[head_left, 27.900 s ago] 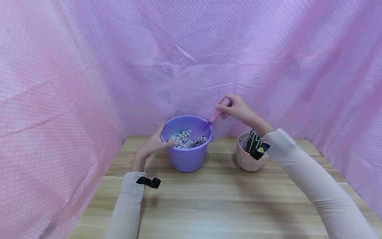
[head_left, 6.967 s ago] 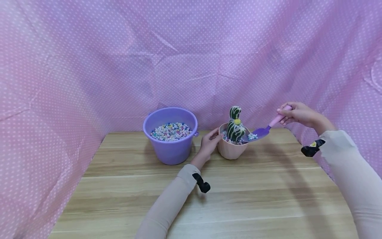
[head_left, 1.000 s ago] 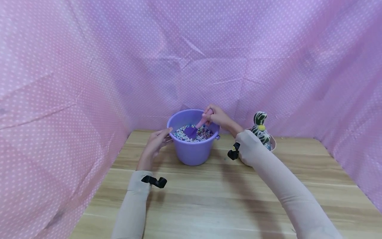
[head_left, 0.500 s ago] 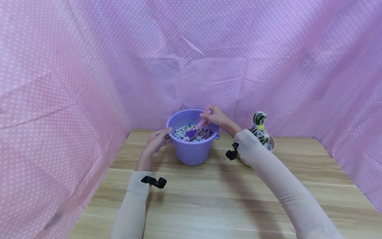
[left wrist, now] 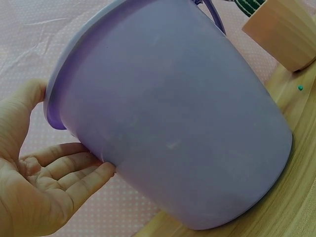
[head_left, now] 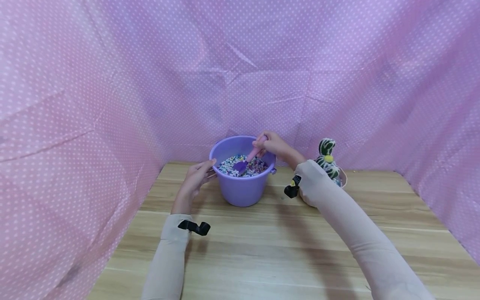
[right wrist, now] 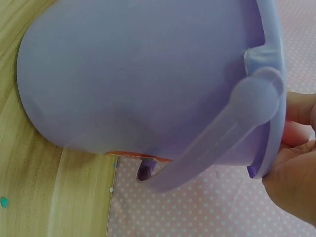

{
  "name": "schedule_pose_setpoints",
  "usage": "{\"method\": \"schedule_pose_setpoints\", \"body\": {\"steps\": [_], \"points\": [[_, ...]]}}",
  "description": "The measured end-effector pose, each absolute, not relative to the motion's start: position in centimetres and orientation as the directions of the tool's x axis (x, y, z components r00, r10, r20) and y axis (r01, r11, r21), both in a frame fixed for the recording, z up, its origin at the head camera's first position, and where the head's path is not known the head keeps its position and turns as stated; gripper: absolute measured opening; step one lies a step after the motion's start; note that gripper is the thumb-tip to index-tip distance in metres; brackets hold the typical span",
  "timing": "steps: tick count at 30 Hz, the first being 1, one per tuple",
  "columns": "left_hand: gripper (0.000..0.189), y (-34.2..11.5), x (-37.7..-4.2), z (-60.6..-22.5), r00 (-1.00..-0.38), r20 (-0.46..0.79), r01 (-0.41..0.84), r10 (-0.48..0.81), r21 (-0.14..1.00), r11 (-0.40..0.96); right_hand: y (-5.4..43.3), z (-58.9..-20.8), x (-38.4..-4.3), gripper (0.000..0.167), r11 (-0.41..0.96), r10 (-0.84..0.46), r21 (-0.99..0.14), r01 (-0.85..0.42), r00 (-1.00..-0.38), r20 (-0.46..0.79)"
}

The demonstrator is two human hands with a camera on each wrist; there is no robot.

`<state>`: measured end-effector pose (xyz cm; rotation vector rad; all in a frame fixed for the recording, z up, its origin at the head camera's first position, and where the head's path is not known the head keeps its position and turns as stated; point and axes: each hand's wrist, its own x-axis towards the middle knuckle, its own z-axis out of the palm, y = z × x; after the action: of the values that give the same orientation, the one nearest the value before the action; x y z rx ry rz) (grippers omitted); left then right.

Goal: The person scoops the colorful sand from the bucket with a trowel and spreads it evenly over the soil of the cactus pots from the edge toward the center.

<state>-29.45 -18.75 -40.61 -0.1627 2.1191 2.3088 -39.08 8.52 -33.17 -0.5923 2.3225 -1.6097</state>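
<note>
A purple bucket (head_left: 243,191) stands upright on the table, with small multicoloured pebbles (head_left: 228,166) inside. My left hand (head_left: 196,178) holds its left side: in the left wrist view the thumb lies at the rim and the fingers touch the outer wall. With my right hand (head_left: 275,146) I grip the pink handle of a toy shovel (head_left: 253,154) above the bucket's right rim. The shovel's purple blade is down in the pebbles, its tip partly buried. In the right wrist view the bucket wall hides the shovel, and only part of the hand shows beside the rim.
Right of the bucket, a peach pot (left wrist: 284,32) holds a green-and-white toy cactus (head_left: 327,160) with a yellow flower; my right sleeve partly covers it. A loose green pebble (left wrist: 300,88) lies on the wooden table (head_left: 240,258). Pink dotted cloth (head_left: 262,96) encloses the back and sides.
Seven seconds ago the shovel was at the pot and my left hand held the pot; both hands are now at the bucket. In the last second the blade has turned slightly among the pebbles.
</note>
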Motion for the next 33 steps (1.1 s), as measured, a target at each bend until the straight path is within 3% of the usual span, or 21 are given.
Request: {"method": "schedule_pose_setpoints", "body": {"steps": [33], "points": [[0.058, -18.6, -29.3, -40.7, -0.997, -0.054, -0.048, -0.057, 0.993, -0.11, 9.5, -31.8, -38.9, 0.004, 0.248, -0.513, -0.968, -0.029, -0.852, -0.106]]}}
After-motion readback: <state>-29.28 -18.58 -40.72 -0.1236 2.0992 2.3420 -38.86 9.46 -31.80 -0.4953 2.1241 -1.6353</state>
